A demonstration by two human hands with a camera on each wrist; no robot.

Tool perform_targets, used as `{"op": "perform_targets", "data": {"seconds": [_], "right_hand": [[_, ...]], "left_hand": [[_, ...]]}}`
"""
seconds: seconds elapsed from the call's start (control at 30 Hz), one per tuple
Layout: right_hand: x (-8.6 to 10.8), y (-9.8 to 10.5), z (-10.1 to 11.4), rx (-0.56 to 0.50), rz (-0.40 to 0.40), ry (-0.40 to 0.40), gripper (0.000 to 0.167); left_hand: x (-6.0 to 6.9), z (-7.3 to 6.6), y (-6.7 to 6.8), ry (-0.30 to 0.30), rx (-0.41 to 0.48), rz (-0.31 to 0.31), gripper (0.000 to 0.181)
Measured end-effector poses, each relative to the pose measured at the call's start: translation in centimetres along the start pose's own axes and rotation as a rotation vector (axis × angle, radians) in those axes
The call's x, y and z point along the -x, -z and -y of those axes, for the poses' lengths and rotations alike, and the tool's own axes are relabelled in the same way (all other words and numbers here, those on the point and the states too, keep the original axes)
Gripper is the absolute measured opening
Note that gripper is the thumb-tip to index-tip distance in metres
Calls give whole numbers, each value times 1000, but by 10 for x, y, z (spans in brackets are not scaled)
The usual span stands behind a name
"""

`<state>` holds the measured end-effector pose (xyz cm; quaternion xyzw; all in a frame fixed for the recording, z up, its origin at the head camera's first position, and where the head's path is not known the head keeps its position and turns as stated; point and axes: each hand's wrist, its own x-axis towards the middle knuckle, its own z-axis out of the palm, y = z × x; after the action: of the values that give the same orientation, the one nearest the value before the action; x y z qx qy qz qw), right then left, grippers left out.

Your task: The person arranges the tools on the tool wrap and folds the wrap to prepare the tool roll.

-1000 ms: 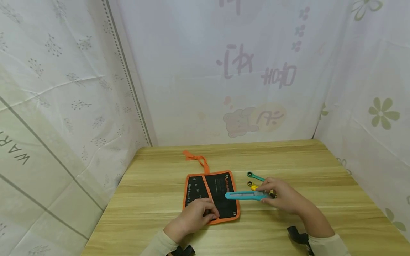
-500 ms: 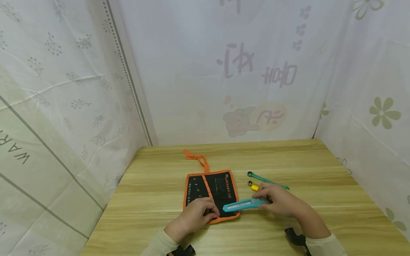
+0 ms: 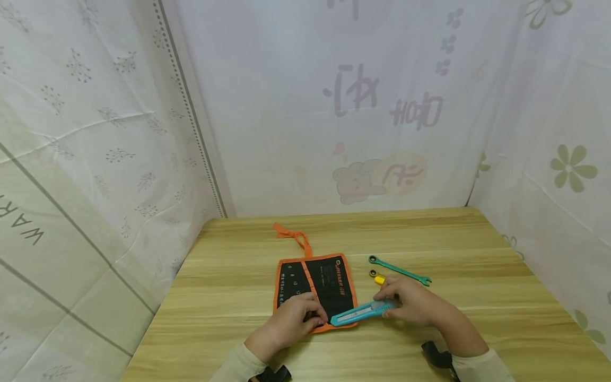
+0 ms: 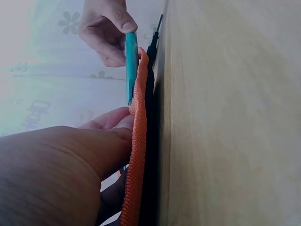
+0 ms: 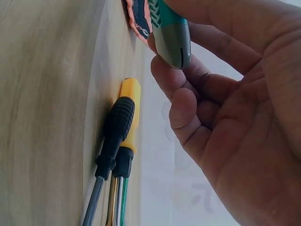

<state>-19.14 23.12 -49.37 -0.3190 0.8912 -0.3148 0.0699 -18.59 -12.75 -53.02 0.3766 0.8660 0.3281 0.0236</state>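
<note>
A black tool pouch [image 3: 331, 284] with orange trim lies flat on the table, numbers printed along its left part. My left hand [image 3: 295, 317] is at its near edge, thumb and fingertips pinching the orange-edged fabric [image 4: 137, 155]. My right hand [image 3: 412, 301] grips a turquoise utility knife [image 3: 358, 314] by its rear end, thumb on one side and fingers on the other. The knife's front tip is low over the pouch, right beside my left fingertips. In the right wrist view, the grey end of the utility knife [image 5: 174, 42] pokes out between my fingers.
To the right lie a green ratchet wrench [image 3: 400, 269] and a brass-coloured ratchet wrench [image 3: 373, 274], partly hidden by my right hand. Under that hand are a black-handled screwdriver [image 5: 118, 121] and a yellow-handled screwdriver [image 5: 131, 89]. An orange tie strap [image 3: 296, 236] extends behind the pouch.
My right hand has brought the utility knife down and left, its tip now beside my left fingers. The green wrench is uncovered as a result. My left hand stays put.
</note>
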Motion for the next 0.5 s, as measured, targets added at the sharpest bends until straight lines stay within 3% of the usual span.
{"op": "perform_targets", "data": {"seconds": [0.5], "right_hand": [[-1, -3, 7, -78, 48, -41, 28]], "left_hand": [[1, -3, 3, -15, -16, 3, 20]]}}
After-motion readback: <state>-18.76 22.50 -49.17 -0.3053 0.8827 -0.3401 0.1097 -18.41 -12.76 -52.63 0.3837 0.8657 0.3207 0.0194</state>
